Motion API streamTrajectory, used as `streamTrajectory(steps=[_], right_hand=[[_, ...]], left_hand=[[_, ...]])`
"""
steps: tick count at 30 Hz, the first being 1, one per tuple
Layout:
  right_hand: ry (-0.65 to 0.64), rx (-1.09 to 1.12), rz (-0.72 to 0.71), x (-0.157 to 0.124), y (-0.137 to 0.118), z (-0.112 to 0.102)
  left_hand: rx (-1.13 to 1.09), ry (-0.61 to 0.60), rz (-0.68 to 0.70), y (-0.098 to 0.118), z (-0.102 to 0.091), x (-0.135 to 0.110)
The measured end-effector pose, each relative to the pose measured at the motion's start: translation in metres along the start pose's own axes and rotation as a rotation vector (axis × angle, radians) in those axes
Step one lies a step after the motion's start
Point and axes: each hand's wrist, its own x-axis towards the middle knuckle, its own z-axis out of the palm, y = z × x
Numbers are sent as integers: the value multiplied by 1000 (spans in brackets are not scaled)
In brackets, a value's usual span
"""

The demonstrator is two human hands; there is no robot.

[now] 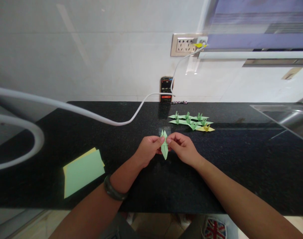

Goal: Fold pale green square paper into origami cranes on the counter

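A narrow, half-folded piece of light green paper [164,146] is held upright just above the black countertop [216,166], near its middle. My left hand [148,150] pinches its left side and my right hand [182,147] pinches its right side, fingertips meeting at the paper's upper part. A dark band sits on my left wrist. Behind and to the right lie several finished green paper cranes [188,120] and one yellow crane [205,128] in a small cluster.
A stack of light green and yellow paper squares [83,171] lies at the front left. A phone [166,89] showing a timer leans on the wall, a white cable [104,118] running from it across the counter. A steel sink [286,119] sits at the right.
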Motion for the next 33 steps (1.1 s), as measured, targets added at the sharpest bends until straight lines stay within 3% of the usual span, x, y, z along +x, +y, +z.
streamTrajectory(steps=[10,17,26,33], right_hand=[[29,61,14,1,7,4],[-67,-114,49,2,11,0],[-109,-388,-82,-1,6,-1],[-123,-409,-134,-4,0,1]], left_hand=[[102,83,90,-1,0,-1],[115,126,151,3,2,-2],[53,129,154,-2,1,0],[121,178,170,-2,1,-1]])
